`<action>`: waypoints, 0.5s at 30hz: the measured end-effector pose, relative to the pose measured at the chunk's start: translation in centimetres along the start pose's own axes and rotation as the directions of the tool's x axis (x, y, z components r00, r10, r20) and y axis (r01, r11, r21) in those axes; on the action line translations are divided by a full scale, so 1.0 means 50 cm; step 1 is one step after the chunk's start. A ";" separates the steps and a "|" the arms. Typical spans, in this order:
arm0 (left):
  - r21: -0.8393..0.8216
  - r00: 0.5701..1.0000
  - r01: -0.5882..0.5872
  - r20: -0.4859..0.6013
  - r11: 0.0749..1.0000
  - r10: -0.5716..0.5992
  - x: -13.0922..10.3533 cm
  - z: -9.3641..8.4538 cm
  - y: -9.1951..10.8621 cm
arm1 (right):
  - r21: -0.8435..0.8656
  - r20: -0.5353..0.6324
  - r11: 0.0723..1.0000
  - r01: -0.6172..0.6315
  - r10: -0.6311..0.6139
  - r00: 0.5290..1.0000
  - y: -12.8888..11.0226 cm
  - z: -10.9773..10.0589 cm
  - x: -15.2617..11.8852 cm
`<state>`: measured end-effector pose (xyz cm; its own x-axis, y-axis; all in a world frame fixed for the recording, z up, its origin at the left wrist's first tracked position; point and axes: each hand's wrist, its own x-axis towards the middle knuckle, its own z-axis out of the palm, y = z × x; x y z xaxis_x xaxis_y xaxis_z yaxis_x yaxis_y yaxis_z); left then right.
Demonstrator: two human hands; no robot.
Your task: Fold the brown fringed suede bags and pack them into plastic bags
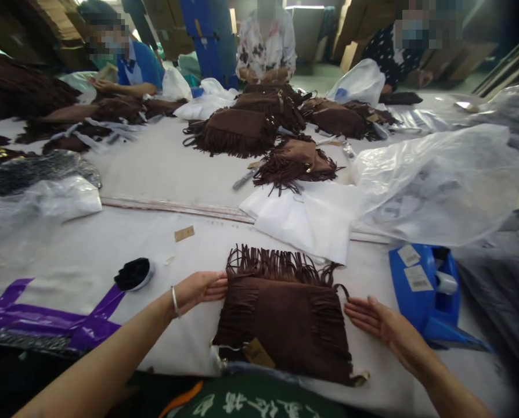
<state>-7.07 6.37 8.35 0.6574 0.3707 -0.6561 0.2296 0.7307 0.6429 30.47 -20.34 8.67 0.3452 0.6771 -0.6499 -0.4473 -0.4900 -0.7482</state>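
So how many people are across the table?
3: a person in blue at left, one in a patterned white top at centre, one in a spotted dark top at right. Others may be hidden.

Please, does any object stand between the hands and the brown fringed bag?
Nothing visible stands between the left hand and the brown bag; between the right hand and the bag, only a thin dark strip shows near its upper right corner.
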 end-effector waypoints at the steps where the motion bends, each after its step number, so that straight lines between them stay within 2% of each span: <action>1: 0.010 0.996 0.039 0.080 0.999 -0.039 0.017 -0.001 0.011 | -0.006 0.068 0.998 -0.062 0.062 0.996 -0.018 -0.001 0.018; 3: 0.019 0.969 0.119 0.218 0.993 -0.120 0.056 0.001 0.030 | -0.035 0.218 0.990 -0.139 0.143 0.965 -0.055 0.020 0.051; 5: 0.004 0.938 0.186 0.298 0.983 -0.179 0.096 0.009 0.046 | -0.057 0.357 0.982 -0.179 0.187 0.915 -0.090 0.057 0.083; 9: 0.012 0.872 0.282 0.414 0.959 -0.262 0.161 0.044 0.075 | -0.089 0.589 0.963 -0.254 0.257 0.766 -0.134 0.127 0.144; 11: 0.065 0.813 0.331 0.486 0.941 -0.320 0.186 0.068 0.086 | -0.117 0.657 0.953 -0.279 0.285 0.698 -0.142 0.149 0.166; 12: 0.091 0.783 0.342 0.522 0.935 -0.338 0.197 0.079 0.090 | -0.125 0.674 0.951 -0.282 0.290 0.679 -0.145 0.157 0.174; 13: 0.106 0.764 0.339 0.549 0.935 -0.339 0.208 0.089 0.092 | -0.125 0.681 0.952 -0.279 0.287 0.673 -0.147 0.164 0.180; 15: 0.107 0.752 0.313 0.580 0.944 -0.315 0.227 0.105 0.091 | -0.133 0.679 0.954 -0.269 0.285 0.676 -0.153 0.176 0.188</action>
<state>5.22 10.87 5.90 0.8379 -0.2836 -0.4664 0.4990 0.7443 0.4438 29.88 -5.38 9.47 -0.4550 0.6908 -0.5619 -0.4101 -0.7227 -0.5563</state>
